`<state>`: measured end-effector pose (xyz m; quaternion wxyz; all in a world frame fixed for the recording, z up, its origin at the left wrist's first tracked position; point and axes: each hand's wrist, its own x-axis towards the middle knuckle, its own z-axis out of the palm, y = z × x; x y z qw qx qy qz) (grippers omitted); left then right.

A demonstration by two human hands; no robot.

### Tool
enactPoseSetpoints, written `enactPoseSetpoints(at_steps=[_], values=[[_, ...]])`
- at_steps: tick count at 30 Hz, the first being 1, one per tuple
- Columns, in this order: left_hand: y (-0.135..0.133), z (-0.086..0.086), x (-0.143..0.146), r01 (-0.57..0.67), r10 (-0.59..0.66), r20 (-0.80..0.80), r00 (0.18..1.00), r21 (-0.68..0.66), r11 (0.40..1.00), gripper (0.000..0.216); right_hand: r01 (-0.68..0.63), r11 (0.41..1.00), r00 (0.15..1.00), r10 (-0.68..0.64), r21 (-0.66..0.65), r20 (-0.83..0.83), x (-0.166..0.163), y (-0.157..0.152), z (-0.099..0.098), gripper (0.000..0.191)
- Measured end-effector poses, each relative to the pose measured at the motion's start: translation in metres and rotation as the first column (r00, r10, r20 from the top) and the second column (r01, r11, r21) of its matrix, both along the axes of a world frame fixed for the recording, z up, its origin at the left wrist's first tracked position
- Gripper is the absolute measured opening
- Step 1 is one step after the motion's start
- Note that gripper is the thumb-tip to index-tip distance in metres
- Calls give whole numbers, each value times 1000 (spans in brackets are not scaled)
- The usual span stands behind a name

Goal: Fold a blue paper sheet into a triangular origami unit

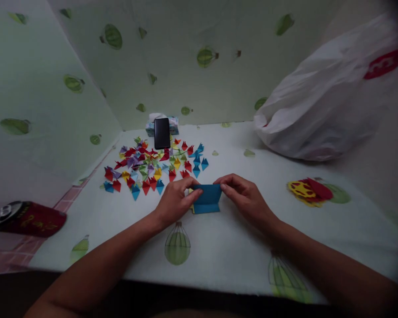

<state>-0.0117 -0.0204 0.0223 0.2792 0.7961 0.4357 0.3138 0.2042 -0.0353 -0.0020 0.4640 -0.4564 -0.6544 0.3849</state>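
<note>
A small blue sheet of paper (207, 198), partly folded over itself, lies on the table in front of me. My left hand (174, 201) pinches its left edge with thumb and fingers. My right hand (243, 196) pinches its right upper edge. A sliver of yellow paper peeks out under the blue sheet at its left. Behind the hands, a spread of several small folded paper triangles (154, 165) in red, blue, yellow, green and purple covers the table.
A black phone (162, 132) leans on a tissue box (174, 124) at the back. A white plastic bag (328, 97) sits back right. Red and yellow paper (310, 190) lies right. A dark red can (29, 217) lies at the left edge.
</note>
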Motion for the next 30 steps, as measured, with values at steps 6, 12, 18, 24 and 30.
enactPoseSetpoints(at_steps=[6, 12, 18, 24, 30], values=[[-3, -2, 6, 49, 97, 332, 938, -406, 912, 20, -134, 960, 981, 93, -246, -169, -3, 0, -3, 34], [-4, -7, 8, 101, 142, 421, 896, -504, 858, 24, -199, 921, 945, 90, -334, -316, -8, -4, 0, 25], [-4, -6, 9, 91, 180, 506, 844, -466, 880, 15, -201, 914, 890, 19, -354, -455, -12, -8, -1, 18], [-6, -3, 9, 82, 181, 520, 835, -443, 893, 12, -218, 888, 846, -34, -404, -532, -12, -9, 5, 10], [-8, -3, 7, 77, 186, 504, 844, -456, 887, 13, -246, 876, 810, -49, -414, -584, -13, -10, 8, 7]])
